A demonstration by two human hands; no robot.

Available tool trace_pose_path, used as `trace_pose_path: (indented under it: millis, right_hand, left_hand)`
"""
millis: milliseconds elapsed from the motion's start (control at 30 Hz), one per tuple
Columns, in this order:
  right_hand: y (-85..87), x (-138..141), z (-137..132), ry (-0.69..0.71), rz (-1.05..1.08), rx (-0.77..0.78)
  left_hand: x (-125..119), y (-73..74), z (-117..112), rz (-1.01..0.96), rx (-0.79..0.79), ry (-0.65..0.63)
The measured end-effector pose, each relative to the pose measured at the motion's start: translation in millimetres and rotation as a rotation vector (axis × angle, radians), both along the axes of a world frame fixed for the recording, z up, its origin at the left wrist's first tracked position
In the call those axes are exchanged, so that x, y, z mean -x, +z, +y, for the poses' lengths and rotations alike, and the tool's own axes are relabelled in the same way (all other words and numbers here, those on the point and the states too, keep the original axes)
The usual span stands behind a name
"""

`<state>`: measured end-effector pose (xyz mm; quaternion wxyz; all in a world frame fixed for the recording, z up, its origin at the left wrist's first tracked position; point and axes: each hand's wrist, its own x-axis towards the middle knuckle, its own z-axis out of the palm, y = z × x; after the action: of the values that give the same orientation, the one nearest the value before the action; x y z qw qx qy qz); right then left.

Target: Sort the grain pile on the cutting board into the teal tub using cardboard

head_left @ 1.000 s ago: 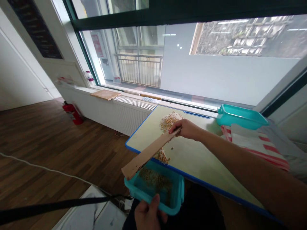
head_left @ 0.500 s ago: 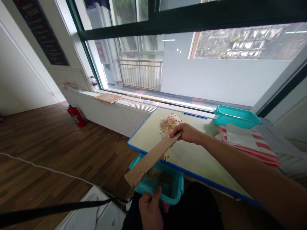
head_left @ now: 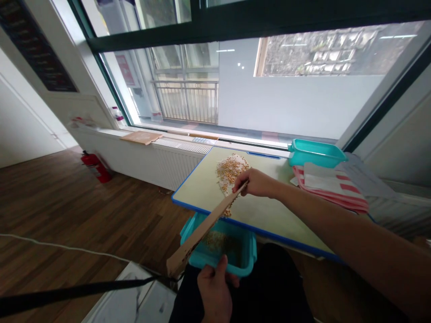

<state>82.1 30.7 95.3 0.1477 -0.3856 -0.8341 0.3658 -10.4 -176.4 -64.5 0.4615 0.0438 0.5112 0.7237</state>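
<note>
My right hand (head_left: 254, 183) grips one end of a long cardboard strip (head_left: 205, 228), which slants down to the left across the table edge and over a teal plastic bin (head_left: 247, 264). Closed on the bin's near rim, my left hand (head_left: 217, 282) holds it just below the table edge, over my lap. Some grain (head_left: 215, 241) lies in the bottom of the bin. On the table, a pile of yellow kernels and white grains (head_left: 232, 168) spreads beyond my right hand, and a few kernels (head_left: 226, 212) sit by the edge beside the strip.
The pale table (head_left: 269, 220) has a blue rim. At its right stand a second teal bin (head_left: 316, 154) and a folded red-and-white striped cloth (head_left: 332, 186). A radiator (head_left: 158, 163) runs under the window. On the floor are a red fire extinguisher (head_left: 96, 167) and a white cable (head_left: 67, 246).
The cardboard strip has turned more edge-on, and its lower end has shifted slightly left and down. My left hand still holds the bin. The whole view has shifted a little.
</note>
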Motion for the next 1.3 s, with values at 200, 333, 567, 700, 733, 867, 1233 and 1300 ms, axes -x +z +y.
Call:
trace_pose_path:
  millis: [200, 333, 567, 700, 733, 867, 1233, 1300]
  right_hand:
    - [5.6, -2.5, -16.0, -0.042, -0.015, 0.012]
    - [7.4, -5.0, -21.0, -0.051, -0.012, 0.032]
    - [15.2, -7.6, -26.8, -0.034, -0.032, 0.087]
    - [15.7, -9.9, -28.9, -0.05, -0.011, 0.087]
    - [15.5, -10.9, -28.9, -0.068, 0.009, 0.082]
    - [20.2, -22.0, -27.1, -0.179, 0.13, 0.077]
    - [32.1, -115.9, -135.6, -0.725, -0.07, -0.527]
    - [17.4, -114.3, -169.5, -0.863, -0.196, -0.621]
  left_hand:
    - [-7.0, -3.0, -1.1, -0.001, -0.029, -0.003]
    - [-7.3, 0.4, -0.7, 0.001, -0.021, 0.009]
    - [-7.8, 8.6, -1.5, 0.017, -0.021, 0.007]
    - [-8.4, 7.2, -1.7, 0.018, -0.019, 0.014]
    - [-8.3, 6.2, -1.8, 0.017, -0.019, 0.005]
    - [-7.4, 3.2, -2.2, 0.005, -0.016, -0.029]
    - [-6.2, 1.9, -3.1, 0.037, -0.049, -0.069]
    - [-5.3, 1.1, -3.8, 0.063, -0.045, -0.087]
